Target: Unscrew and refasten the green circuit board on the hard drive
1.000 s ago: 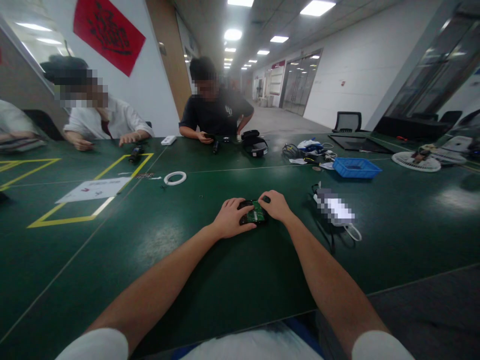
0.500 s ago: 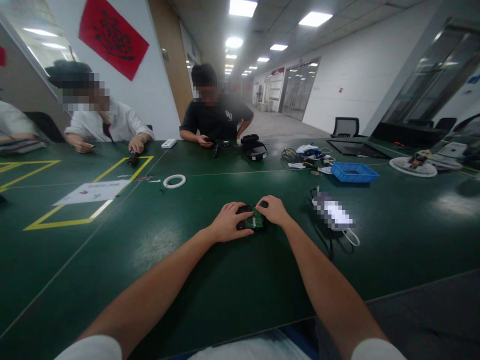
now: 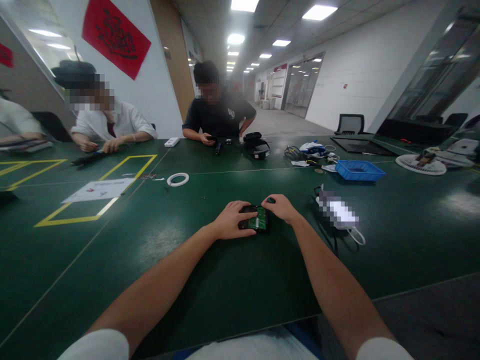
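Note:
A small black device with a green circuit board (image 3: 261, 220) lies on the green table (image 3: 240, 280). My left hand (image 3: 233, 220) grips it from the left, with fingers spread over its top and thumb along the near edge. My right hand (image 3: 282, 208) is at its upper right corner, fingers curled around a small dark object (image 3: 270, 200). What that object is cannot be made out.
A blue basket (image 3: 360, 171) and tangled cables (image 3: 294, 153) are at the back right. A lit, blurred device (image 3: 339, 212) with a cord lies right of my hands. A white ring (image 3: 177, 180) and paper sheet (image 3: 99, 190) lie left. People sit across the table.
My right hand has shifted slightly right, off the board, so more of its right side shows. The person at the back left has brought both hands together over a dark item. The view has shifted slightly.

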The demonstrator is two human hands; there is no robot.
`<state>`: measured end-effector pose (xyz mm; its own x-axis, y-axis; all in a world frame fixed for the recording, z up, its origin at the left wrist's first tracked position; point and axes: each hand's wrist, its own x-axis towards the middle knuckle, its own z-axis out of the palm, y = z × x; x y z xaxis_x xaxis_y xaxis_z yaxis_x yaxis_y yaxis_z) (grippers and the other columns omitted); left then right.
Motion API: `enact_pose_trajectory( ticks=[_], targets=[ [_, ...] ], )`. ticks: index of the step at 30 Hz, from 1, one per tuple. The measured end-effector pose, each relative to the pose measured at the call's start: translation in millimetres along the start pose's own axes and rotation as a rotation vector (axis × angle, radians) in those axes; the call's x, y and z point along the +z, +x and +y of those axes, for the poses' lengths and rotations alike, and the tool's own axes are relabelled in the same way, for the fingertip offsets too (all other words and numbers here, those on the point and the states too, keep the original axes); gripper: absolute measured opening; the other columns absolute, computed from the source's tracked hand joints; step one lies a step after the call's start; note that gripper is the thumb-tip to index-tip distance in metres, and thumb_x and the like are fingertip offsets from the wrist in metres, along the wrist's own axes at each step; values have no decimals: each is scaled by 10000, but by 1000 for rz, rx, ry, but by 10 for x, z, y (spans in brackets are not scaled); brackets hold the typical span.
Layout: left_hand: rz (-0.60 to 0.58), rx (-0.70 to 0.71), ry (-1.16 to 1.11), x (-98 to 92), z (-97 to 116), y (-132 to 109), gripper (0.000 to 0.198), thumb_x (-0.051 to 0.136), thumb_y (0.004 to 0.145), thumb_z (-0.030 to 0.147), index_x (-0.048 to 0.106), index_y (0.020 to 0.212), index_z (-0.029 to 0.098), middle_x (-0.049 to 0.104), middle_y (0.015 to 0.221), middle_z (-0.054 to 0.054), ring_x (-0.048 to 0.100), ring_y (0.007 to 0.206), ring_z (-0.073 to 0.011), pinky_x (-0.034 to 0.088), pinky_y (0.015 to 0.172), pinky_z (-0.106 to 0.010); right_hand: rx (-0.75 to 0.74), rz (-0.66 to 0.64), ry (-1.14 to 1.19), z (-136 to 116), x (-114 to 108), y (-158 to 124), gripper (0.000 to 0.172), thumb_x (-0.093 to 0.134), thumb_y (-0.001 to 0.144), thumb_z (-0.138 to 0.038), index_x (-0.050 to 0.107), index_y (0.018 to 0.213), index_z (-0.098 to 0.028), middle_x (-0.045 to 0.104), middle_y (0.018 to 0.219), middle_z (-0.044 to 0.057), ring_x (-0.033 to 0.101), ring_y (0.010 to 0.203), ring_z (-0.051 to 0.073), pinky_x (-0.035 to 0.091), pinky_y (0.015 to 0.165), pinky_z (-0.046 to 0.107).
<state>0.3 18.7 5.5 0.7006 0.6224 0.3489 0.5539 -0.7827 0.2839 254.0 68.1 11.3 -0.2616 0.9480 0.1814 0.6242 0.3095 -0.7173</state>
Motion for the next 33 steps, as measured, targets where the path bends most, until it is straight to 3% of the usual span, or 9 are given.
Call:
enact_pose_trajectory(
  ticks=[7, 21, 27, 33],
  targets=[
    [11, 11, -35, -2, -16, 6, 653, 742, 788, 606, 626, 1375, 344, 509, 1451, -117, 457, 1333, -371, 326, 1113, -562, -2, -92, 91, -10, -11, -24, 143, 701, 781, -277, 775, 840, -171, 743, 799, 32, 649, 753, 172, 470, 677, 260],
    [-18, 14, 2, -2, -22, -2, 668, 689, 820, 643, 595, 1408, 342, 474, 1485, -119, 433, 1356, -367, 312, 1122, -560, 72, -80, 154, -13, 14, -37, 131, 701, 765, -254, 754, 842, -163, 724, 795, 35, 624, 718, 156, 468, 665, 260],
    [-2, 39, 18, 12, -37, -5, 672, 678, 827, 649, 594, 1412, 329, 475, 1482, -129, 438, 1351, -365, 321, 1117, -556, 243, -109, 321, 17, 65, -29, 188, 726, 751, -280, 711, 900, -166, 583, 604, -27, 478, 522, 100, 332, 475, 213],
    [6, 48, 64, 36, -49, -12, 664, 652, 838, 674, 598, 1406, 334, 470, 1483, -122, 452, 1338, -351, 335, 1110, -556, 319, -181, 510, 48, 61, -8, 197, 742, 722, -220, 670, 894, -155, 484, 511, -67, 400, 460, 72, 260, 426, 181]
  ],
)
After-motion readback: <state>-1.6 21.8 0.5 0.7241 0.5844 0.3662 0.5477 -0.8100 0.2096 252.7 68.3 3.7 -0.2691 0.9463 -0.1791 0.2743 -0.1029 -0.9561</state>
